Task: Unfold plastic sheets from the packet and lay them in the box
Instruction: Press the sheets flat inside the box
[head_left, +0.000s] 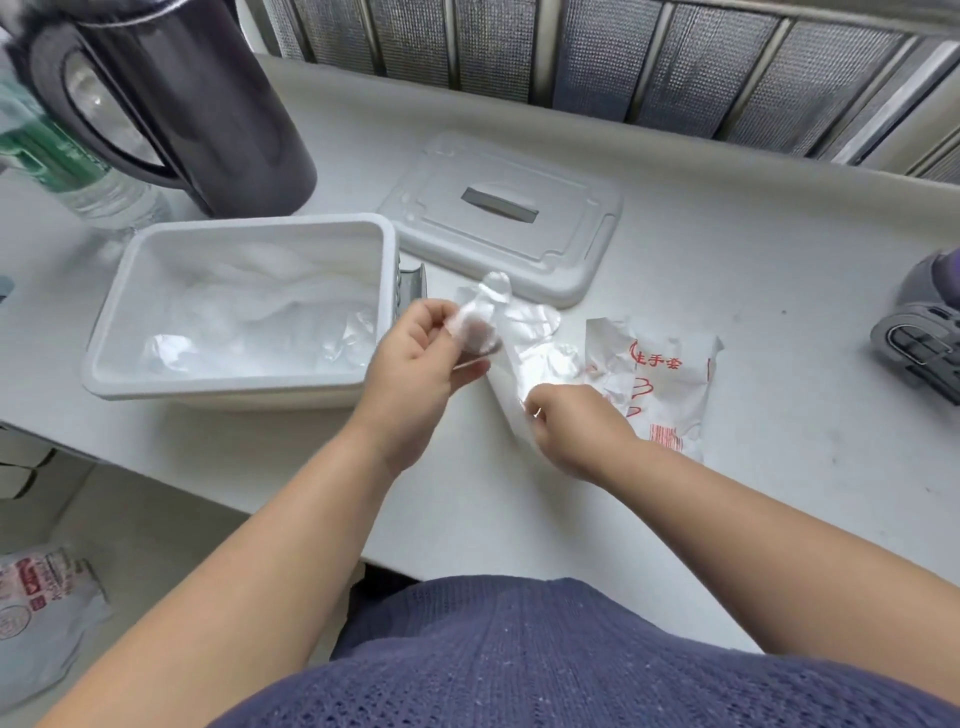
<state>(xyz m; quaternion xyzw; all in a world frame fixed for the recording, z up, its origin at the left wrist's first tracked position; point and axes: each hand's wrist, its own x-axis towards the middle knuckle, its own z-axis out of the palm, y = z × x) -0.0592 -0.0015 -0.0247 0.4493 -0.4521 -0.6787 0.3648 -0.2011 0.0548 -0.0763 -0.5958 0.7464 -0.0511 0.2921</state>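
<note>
Two hands pinch one plastic sheet (527, 325) above the table (779, 291): the left hand (415, 358) grips its upper end, the right hand (571, 428) its lower edge. It stretches between them, just right of the box (239, 387), with the packet (670, 384) beside the right hand.

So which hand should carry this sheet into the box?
Probably left. The left hand pinches the sheet right beside the box; the right hand pinches its other end, nearer the packet.
</note>
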